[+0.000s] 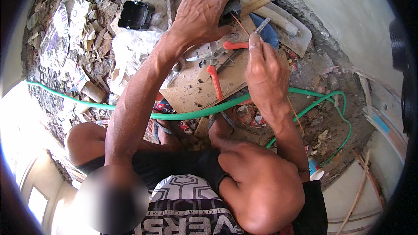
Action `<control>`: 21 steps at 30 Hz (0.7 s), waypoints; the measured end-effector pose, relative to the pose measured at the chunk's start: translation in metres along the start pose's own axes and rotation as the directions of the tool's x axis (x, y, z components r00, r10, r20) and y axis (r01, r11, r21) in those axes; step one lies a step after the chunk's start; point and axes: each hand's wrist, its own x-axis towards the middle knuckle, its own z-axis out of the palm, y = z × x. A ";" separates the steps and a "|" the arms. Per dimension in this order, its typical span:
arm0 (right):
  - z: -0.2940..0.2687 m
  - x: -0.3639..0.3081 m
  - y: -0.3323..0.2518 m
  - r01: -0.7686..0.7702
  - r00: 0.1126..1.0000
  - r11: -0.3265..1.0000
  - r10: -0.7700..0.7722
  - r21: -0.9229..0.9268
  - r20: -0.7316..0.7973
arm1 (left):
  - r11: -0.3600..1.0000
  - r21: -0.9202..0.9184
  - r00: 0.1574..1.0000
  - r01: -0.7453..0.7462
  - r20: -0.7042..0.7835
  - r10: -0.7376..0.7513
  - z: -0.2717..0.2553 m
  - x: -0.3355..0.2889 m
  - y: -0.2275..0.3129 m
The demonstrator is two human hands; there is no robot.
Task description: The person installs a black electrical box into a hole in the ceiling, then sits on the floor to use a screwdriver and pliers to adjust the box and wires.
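Note:
My left hand (200,15) is closed over a small black box (231,10) at the far side of the board, its fingers bent round the box. My right hand (266,67) pinches a thin copper-coloured rod (240,24). One end of the rod meets the black box; the other sticks out below my right wrist. A narrow grey metal strip (263,25) shows just beyond my right fingertips; whether I hold it too is unclear. Between my hands, pliers with red-orange handles (215,82) lie spread on the brown board (187,93).
A second black box (136,15), open side up, sits at the far left near a metal tool (171,6). Clear plastic (130,52) lies beside the board. A green hose (196,115) crosses in front of my feet. Rubble (93,39) covers the left ground; a wall (348,26) stands right.

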 end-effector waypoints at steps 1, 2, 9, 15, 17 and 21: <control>-0.001 0.001 0.000 -0.016 1.000 1.000 0.016 0.017 0.015 | 1.000 -0.002 1.000 -0.005 -0.005 0.005 0.001 0.000 -0.001; -0.002 0.002 -0.001 -0.033 0.999 0.999 0.032 0.033 0.030 | 1.000 -0.004 1.000 -0.009 -0.011 0.009 0.002 0.000 -0.002; -0.008 0.008 -0.005 -0.081 0.995 0.996 0.078 0.045 0.064 | 1.000 0.006 0.999 -0.006 0.051 0.005 -0.002 0.001 -0.002; -0.002 0.024 -0.013 -0.065 0.992 0.997 0.060 0.040 0.108 | 1.000 0.019 0.999 0.020 0.030 -0.020 0.002 0.000 0.000; 0.002 0.031 -0.012 -0.073 0.992 0.996 0.068 0.041 0.102 | 0.999 0.006 0.999 0.033 0.043 -0.034 -0.001 0.004 0.003; -0.008 0.017 -0.009 -0.051 0.996 0.998 0.047 0.048 0.073 | 0.998 0.039 0.998 0.042 0.034 -0.043 0.002 0.001 -0.004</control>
